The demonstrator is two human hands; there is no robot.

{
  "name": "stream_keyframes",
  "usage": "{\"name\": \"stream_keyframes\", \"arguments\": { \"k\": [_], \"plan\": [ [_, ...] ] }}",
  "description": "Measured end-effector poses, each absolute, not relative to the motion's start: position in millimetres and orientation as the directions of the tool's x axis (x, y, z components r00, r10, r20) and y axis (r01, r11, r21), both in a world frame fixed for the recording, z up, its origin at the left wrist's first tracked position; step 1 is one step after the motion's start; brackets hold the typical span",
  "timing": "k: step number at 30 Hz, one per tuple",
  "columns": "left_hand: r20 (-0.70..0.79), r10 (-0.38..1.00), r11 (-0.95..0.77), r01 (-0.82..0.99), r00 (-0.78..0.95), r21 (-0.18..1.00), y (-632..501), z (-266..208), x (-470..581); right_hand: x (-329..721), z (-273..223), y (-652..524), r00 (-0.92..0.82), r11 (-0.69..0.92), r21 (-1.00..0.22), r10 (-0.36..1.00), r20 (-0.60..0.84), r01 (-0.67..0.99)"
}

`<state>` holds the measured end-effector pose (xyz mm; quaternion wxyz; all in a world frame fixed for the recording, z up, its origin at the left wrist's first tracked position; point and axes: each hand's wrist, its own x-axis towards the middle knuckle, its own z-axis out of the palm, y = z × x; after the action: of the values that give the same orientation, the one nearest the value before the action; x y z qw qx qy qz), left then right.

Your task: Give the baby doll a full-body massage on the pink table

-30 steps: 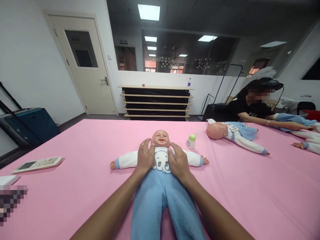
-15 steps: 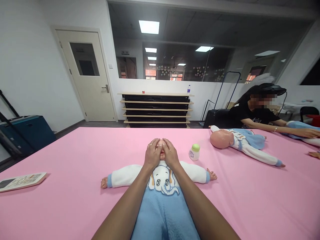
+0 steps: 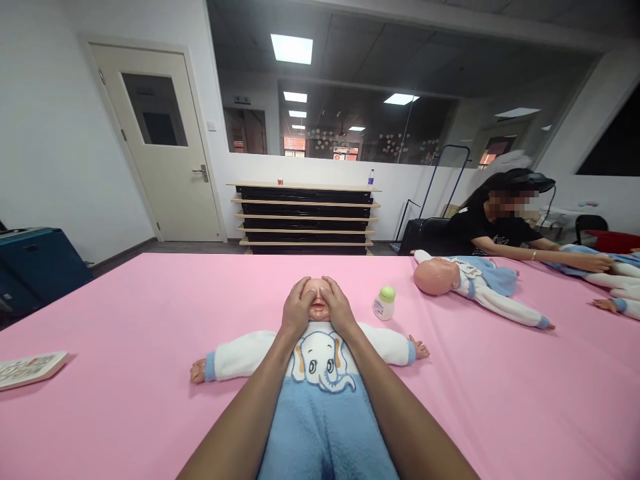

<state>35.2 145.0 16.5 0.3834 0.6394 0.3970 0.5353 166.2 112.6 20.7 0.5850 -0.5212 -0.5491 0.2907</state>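
A baby doll (image 3: 320, 350) lies on its back before me, arms spread wide, in a white and blue outfit with an elephant on the chest. My left hand (image 3: 299, 307) cups the left side of its head, the fingers curved round it and the thumb on the face near the eye. On the other side, my right hand (image 3: 337, 305) grips the head in the same way. Between my thumbs the doll's nose and mouth show; its eyes are covered. A small white jar with a green lid (image 3: 384, 304) stands to the right of the head.
Pink cloth (image 3: 150, 313) covers the table. A second doll (image 3: 437, 277) lies to the right, near a seated person (image 3: 500, 220) whose hand touches another doll. A printed board (image 3: 33, 370) rests at the left edge. Shelves (image 3: 305, 213) stand behind the table.
My hands have parted from the middle of the doll's face toward its sides, uncovering the forehead, nose and mouth. The view has shifted slightly to the right.
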Motion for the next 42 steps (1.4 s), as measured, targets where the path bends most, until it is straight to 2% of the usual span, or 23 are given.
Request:
{"name": "stream_keyframes", "arguments": {
  "k": [9,15,21,28,42],
  "plan": [
    [0.340,0.913,-0.329,-0.086,0.225,0.940,148,18,27,174,19,111,0.166,0.309,-0.942,0.930,0.328,0.134],
    [0.321,0.925,-0.312,-0.078,0.204,0.947,144,17,25,175,19,106,0.134,0.319,-0.941,0.934,0.332,0.109],
    [0.339,0.922,-0.329,-0.081,0.187,0.941,147,15,27,170,21,110,0.192,0.304,-0.949,0.929,0.315,0.085],
    [0.223,0.962,-0.174,-0.274,0.160,0.946,158,10,30,171,20,126,0.244,0.258,-0.966,0.938,0.247,-0.015],
    [0.241,0.963,-0.203,-0.265,0.120,0.943,158,8,32,168,28,115,0.291,0.260,-0.966,0.923,0.250,0.006]
  ]
}}
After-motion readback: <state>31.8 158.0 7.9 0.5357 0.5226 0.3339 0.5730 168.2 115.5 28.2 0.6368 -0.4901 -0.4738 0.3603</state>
